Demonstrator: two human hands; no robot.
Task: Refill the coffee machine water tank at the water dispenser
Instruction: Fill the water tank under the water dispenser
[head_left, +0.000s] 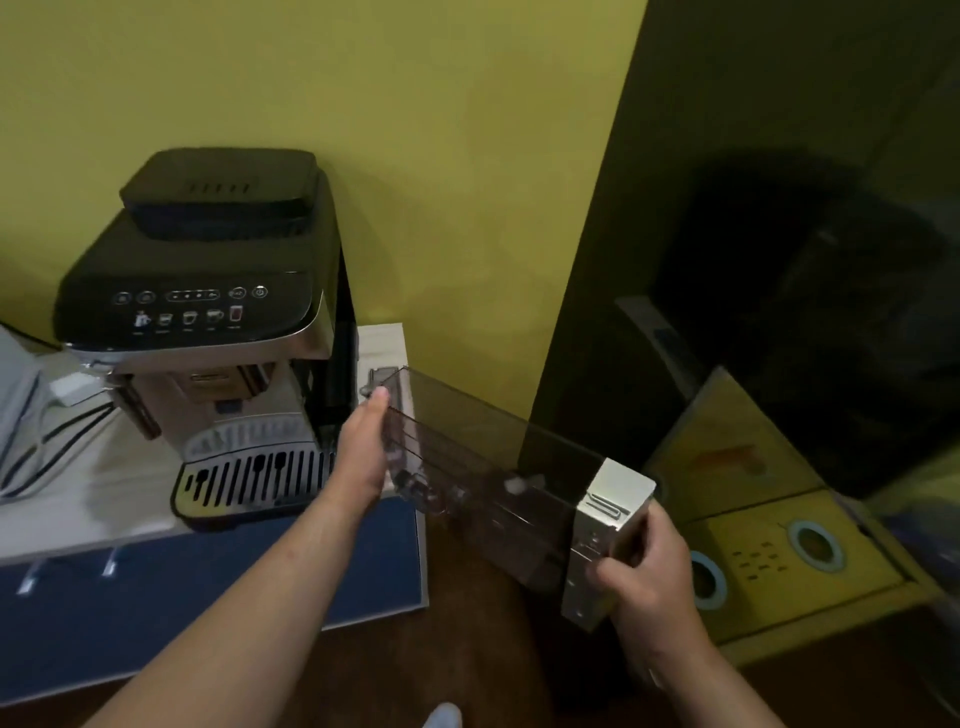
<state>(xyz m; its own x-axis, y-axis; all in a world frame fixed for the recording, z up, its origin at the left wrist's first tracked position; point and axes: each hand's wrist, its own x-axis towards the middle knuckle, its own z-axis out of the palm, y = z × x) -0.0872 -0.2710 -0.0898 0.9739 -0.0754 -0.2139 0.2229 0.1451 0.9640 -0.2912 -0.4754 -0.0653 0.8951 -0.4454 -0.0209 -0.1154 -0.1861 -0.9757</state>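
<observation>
- Olive-yellow wall (415, 130), matt and smooth, fills the upper part of the view; a tall dark glossy panel (727, 208) stands at its right.
- A white counter (78, 499) with a dark blue front carries the coffee machine (208, 312) near its right edge: a boxy body, matt black lid and sloped control panel with lit icons, brushed silver front, and a slotted metal drip grate at the counter's front edge.
- Yellow box-like unit (769, 551) low at the right, flat top with two blue-ringed round openings and a patch of small slots.
- Water tank (483, 467): a long, narrow, rectangular container of smoky clear plastic with a brushed silver end plate. It is off the machine, held in the air just beyond the counter's right edge, over a dark brown floor. Its long axis runs from upper left by the machine down to lower right, silver end toward the person, open top facing up and right.
- Left hand (363, 452) lies flat and open against the tank's far left side, fingertips at its top corner, steadying rather than gripping.
- Right hand (649, 566) is closed around the silver end plate, fingers curled over its edge.
</observation>
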